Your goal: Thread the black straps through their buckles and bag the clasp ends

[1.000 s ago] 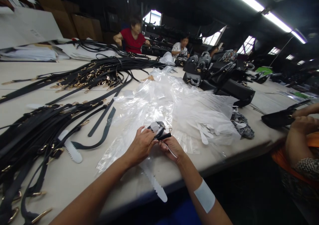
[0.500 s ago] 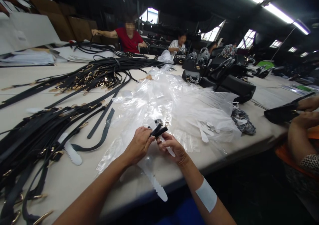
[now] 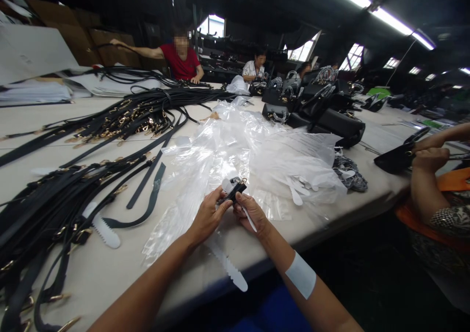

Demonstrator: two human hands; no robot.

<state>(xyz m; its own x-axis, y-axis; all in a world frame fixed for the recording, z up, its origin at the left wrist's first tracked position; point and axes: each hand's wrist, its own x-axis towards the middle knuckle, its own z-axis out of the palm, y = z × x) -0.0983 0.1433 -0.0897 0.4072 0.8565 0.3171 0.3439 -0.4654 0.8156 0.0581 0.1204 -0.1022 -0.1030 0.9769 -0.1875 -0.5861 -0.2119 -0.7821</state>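
My left hand and my right hand meet over the near edge of the table. Together they hold a small rolled black strap with a white paper wrap and a gold clasp at its far end. A thin white strip hangs from my right fingers. Under my hands lies a white serrated paper strip and a spread of clear plastic bags.
A big heap of black straps with gold buckles covers the left of the table. Black handbags stand at the far right. A co-worker's arms hold a black bag on the right. Two people sit at the far end.
My hands have turned the rolled strap and lifted it slightly away from me. The view has shifted a little. The person in red at the far end has stretched an arm out to the left.
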